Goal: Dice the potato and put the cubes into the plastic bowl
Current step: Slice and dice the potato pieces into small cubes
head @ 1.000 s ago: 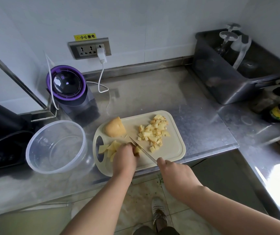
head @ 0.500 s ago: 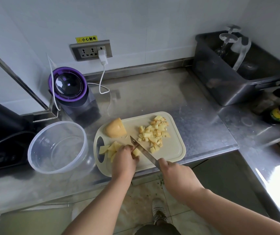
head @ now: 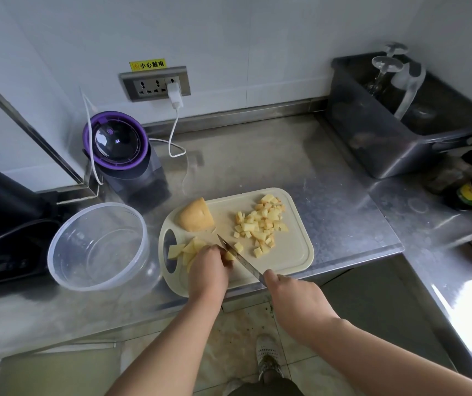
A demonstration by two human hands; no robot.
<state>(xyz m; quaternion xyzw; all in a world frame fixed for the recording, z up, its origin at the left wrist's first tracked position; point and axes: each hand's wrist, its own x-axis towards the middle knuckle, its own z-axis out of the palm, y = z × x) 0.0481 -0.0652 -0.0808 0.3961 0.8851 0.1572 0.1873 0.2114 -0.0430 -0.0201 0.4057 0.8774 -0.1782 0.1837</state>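
1. The left hand (head: 208,271) is reaching in from the near side, knuckles up, its fingers curling down over the potato strips (head: 184,249).
2. The right hand (head: 296,300) is gripping the handle of the knife (head: 242,261), just right of the left hand.
3. Both bare forearms are angling inward toward the far side.
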